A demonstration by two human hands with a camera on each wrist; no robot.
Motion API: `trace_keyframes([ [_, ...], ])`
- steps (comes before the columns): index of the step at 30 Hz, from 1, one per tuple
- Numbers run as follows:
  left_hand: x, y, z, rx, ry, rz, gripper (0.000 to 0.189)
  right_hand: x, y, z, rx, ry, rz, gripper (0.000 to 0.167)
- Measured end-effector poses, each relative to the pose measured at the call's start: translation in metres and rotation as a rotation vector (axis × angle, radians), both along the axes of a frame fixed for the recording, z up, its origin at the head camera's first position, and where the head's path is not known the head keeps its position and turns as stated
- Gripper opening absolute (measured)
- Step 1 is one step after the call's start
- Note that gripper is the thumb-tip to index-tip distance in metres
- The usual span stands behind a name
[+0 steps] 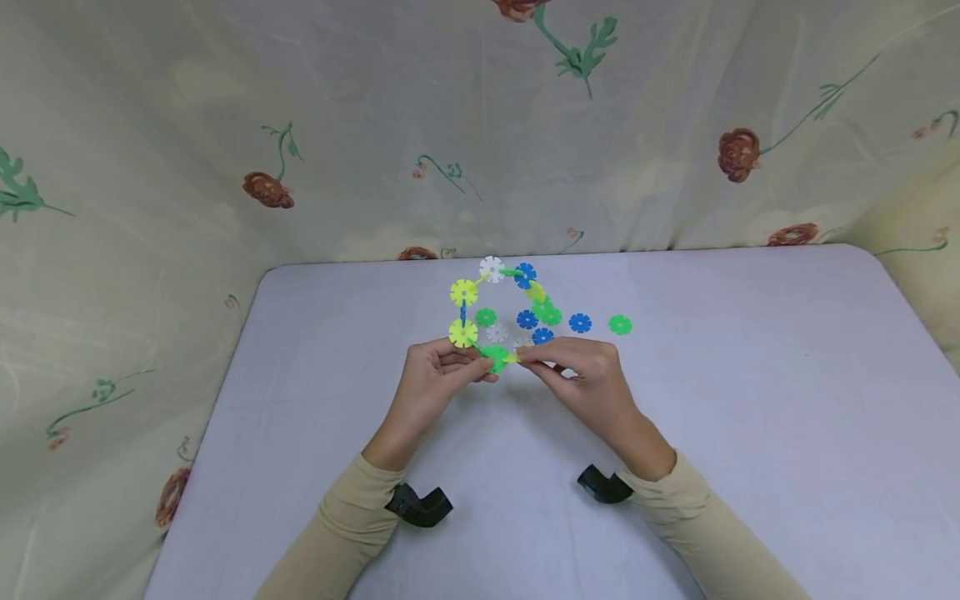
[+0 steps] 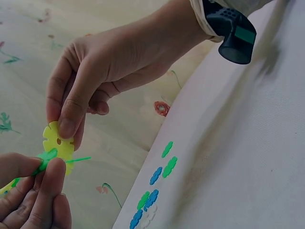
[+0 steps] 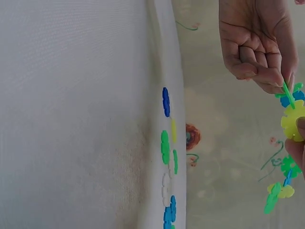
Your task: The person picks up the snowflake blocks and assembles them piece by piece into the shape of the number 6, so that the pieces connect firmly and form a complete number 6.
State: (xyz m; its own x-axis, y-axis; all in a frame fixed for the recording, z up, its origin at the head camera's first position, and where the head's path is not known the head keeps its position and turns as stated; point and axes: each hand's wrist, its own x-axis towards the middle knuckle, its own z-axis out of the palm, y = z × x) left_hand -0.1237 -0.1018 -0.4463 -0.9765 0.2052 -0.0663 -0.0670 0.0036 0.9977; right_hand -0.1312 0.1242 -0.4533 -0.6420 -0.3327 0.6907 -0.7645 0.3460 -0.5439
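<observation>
My left hand (image 1: pixel 431 379) pinches a green notched disc (image 1: pixel 495 359) between thumb and fingers. From the right, my right hand (image 1: pixel 588 375) pinches a yellow notched disc (image 2: pixel 58 135), seen nearly edge-on from the head. The yellow disc meets the green one; how deeply their slots engage is hidden by fingers. A curved chain of linked discs runs from the green disc through a yellow disc (image 1: pixel 463 333), a blue one (image 1: pixel 463 313), another yellow one (image 1: pixel 464 292), a white disc (image 1: pixel 492 269) and a blue disc (image 1: pixel 525 276). The chain's far end overlaps loose pieces, so its limit is unclear.
Loose discs lie on the white table (image 1: pixel 750 375) beyond my hands: a green disc (image 1: pixel 620 325), a blue disc (image 1: pixel 580 323), a white disc (image 1: pixel 497 333) and several others. Flowered cloth (image 1: pixel 637 167) hangs behind the table. Black wrist cameras protrude from both sleeves.
</observation>
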Motion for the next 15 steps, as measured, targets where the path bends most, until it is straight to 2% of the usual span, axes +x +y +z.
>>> trace_keyframes([
  [15, -0.0001, -0.0008, 0.0012, -0.005, -0.014, -0.009, 0.015, 0.0028, -0.0057, -0.0058, -0.033, 0.022, -0.024, 0.025],
])
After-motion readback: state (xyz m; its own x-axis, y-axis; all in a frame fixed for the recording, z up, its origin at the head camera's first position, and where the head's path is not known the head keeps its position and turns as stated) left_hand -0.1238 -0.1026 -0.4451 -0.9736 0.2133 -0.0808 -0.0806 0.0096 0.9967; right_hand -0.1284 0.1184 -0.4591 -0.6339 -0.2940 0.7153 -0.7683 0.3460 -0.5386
